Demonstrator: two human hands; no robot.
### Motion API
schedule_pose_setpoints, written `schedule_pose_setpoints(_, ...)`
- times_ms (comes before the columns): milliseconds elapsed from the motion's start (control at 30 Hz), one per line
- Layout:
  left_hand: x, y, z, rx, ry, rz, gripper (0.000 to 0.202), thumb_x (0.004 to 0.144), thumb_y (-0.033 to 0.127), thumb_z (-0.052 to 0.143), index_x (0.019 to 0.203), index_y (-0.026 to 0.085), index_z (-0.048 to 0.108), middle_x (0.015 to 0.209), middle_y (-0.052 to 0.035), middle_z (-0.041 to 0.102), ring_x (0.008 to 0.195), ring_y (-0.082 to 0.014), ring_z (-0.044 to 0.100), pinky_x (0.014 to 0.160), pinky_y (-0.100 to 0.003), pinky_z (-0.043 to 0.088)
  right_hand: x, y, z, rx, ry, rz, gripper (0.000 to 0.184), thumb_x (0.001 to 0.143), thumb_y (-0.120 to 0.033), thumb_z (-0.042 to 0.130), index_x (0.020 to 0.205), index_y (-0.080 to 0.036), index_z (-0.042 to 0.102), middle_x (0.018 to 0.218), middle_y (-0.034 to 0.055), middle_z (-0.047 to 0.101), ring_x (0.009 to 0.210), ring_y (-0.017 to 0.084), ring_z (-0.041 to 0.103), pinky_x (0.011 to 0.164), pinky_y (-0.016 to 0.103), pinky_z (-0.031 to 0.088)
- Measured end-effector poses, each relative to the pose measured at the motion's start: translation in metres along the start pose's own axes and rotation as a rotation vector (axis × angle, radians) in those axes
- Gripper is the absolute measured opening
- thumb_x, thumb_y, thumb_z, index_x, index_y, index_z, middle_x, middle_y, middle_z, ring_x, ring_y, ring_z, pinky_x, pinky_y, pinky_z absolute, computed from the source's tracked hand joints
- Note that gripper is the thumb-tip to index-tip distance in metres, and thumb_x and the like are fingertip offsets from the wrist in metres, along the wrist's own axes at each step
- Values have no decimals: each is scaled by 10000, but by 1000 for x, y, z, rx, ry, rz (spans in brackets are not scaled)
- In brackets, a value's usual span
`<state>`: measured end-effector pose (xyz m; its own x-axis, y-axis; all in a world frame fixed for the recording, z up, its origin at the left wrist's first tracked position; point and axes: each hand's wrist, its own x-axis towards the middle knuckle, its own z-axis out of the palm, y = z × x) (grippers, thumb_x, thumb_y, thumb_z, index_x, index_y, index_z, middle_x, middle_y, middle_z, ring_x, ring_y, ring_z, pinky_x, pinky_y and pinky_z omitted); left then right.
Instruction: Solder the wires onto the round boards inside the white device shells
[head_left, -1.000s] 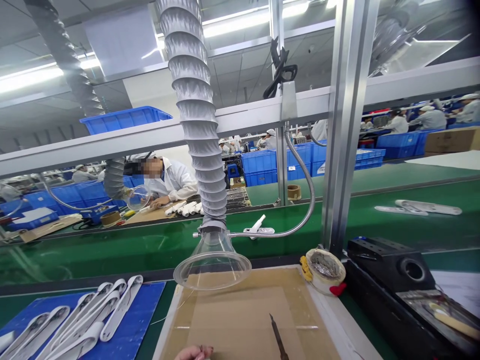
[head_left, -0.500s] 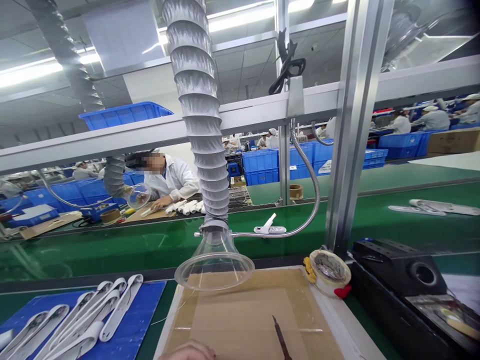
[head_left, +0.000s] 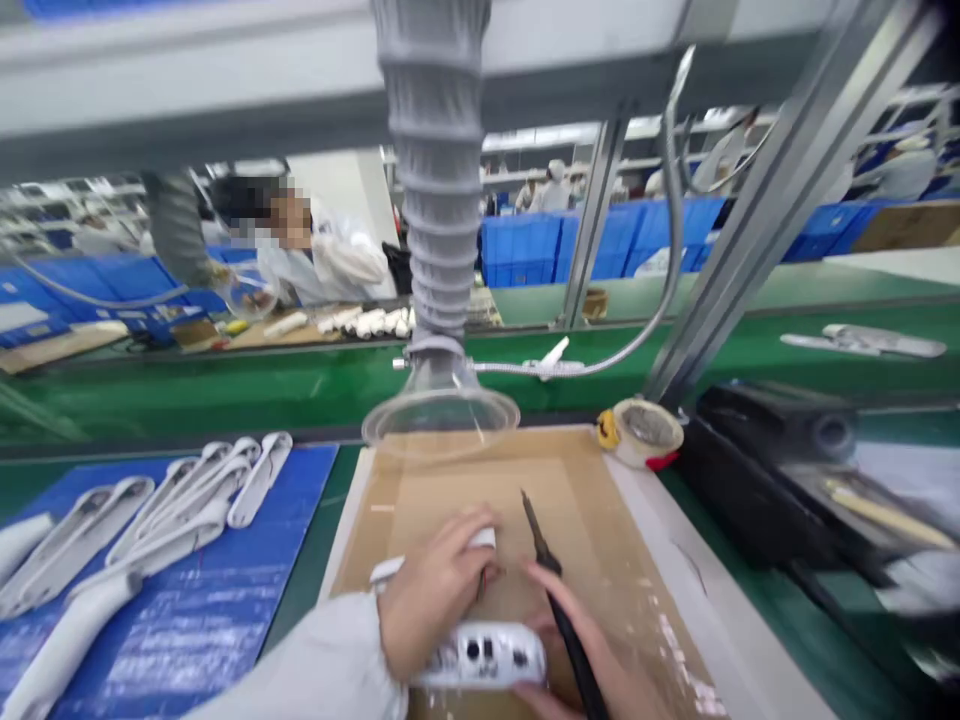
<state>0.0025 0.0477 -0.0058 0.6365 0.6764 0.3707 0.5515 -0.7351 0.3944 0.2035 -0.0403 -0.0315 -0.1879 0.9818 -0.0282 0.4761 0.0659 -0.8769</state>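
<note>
My right hand (head_left: 619, 672) is closed round the black handle of a soldering iron (head_left: 546, 552), its tip pointing up and away over the board. Low in the view, a white plastic housing (head_left: 506, 655) with dark round and square spots lies between my hands; my right fingertips touch its right end. My left hand (head_left: 439, 580) is curled over a white plastic piece (head_left: 484, 539), whose ends show on either side of the fingers. Whether that piece joins the housing is hidden. Under both hands is a brown cardboard work board (head_left: 442, 490).
A clear fume hood (head_left: 442, 415) hangs over the board's far edge. Several white housings lie on a blue mat (head_left: 296, 520) at left. A round tin (head_left: 643, 432) and a black soldering station (head_left: 739, 490) stand at right. Across the green belt (head_left: 315, 385) a person works.
The view has tilted downward. Both hands have come into fuller view over the board, with the white plastic parts; the soldering iron shows more of its handle.
</note>
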Motion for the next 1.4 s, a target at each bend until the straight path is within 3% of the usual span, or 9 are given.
schedule_pose_setpoints(67, -6, -1, -5, -60, -32, -6, 245, 953, 111, 468, 920, 154, 707, 1285, -149, 649, 1291, -264, 560, 1069, -415, 493, -2, 0, 9, -13, 63, -17, 657, 892, -213, 610, 1486, -291, 341, 1105, 33, 686, 937, 184, 705, 932, 330, 566)
schedule_pose_setpoints(267, -3, 0, -15, -142, -84, 28, 226, 968, 151, 482, 858, 162, 679, 1267, -117, 629, 1361, -248, 456, 1107, -429, 431, 2, -7, 15, -107, 178, -114, 712, 875, -275, 702, 1480, -283, 328, 1157, 77, 670, 943, 218, 709, 910, 384, 593)
schedule_pose_setpoints(467, -15, 23, -11, 28, -79, -9, 203, 968, 170, 498, 854, 208, 662, 1316, -36, 607, 1419, -247, 376, 1204, -596, 35, 4, -11, 14, -146, 226, -190, 722, 868, -269, 726, 1473, -290, 334, 1314, 106, 591, 970, 210, 697, 870, 348, 614)
schedule_pose_setpoints(667, -31, 35, -4, -10, -18, -157, 177, 970, 220, 518, 899, 244, 678, 1341, -36, 586, 1409, -252, 382, 1183, -598, 48, -3, -20, 6, -85, 236, -189, 696, 865, -234, 738, 1454, -285, 371, 1360, 80, 586, 1056, 184, 676, 959, 332, 574)
schedule_pose_setpoints(767, -29, 36, -2, -11, -15, -182, 174, 974, 217, 517, 885, 234, 666, 1335, -36, 594, 1388, -246, 408, 1184, -595, 58, -11, -23, -12, -33, 437, -119, 372, 946, -285, 638, 1308, -266, 554, 986, 13, 740, 933, 176, 711, 903, 330, 579)
schedule_pose_setpoints(833, -27, 36, -1, -12, -8, -178, 177, 975, 213, 515, 861, 221, 650, 1323, -37, 605, 1377, -237, 426, 1188, -583, 68, -12, -20, -25, 6, 638, -164, 246, 978, -389, 580, 1153, -241, 669, 733, -11, 697, 720, 165, 694, 788, 331, 577)
schedule_pose_setpoints(967, -27, 37, 1, -23, 11, -166, 159, 965, 206, 530, 841, 210, 630, 1300, -43, 616, 1355, -227, 459, 1187, -557, 112, -5, -8, -38, 130, 847, -239, 240, 947, -416, 622, 1019, -211, 725, 838, 23, 683, 587, 114, 579, 603, 281, 479)
schedule_pose_setpoints(1167, -26, 35, 1, -26, 25, -145, 114, 933, 181, 571, 846, 209, 639, 1275, -52, 632, 1212, -196, 578, 1108, -473, 296, -3, 0, -31, 143, 737, -278, 245, 966, -356, 568, 824, -215, 710, 715, -19, 649, 425, 74, 451, 378, 240, 325)
schedule_pose_setpoints(1400, -26, 35, 0, -7, 39, -144, 111, 924, 179, 587, 844, 213, 657, 1272, -45, 645, 1151, -200, 621, 1060, -456, 345, -6, 2, -30, 83, 570, -361, 109, 914, -237, 604, 881, -248, 707, 711, -11, 665, 529, 140, 569, 459, 287, 463)
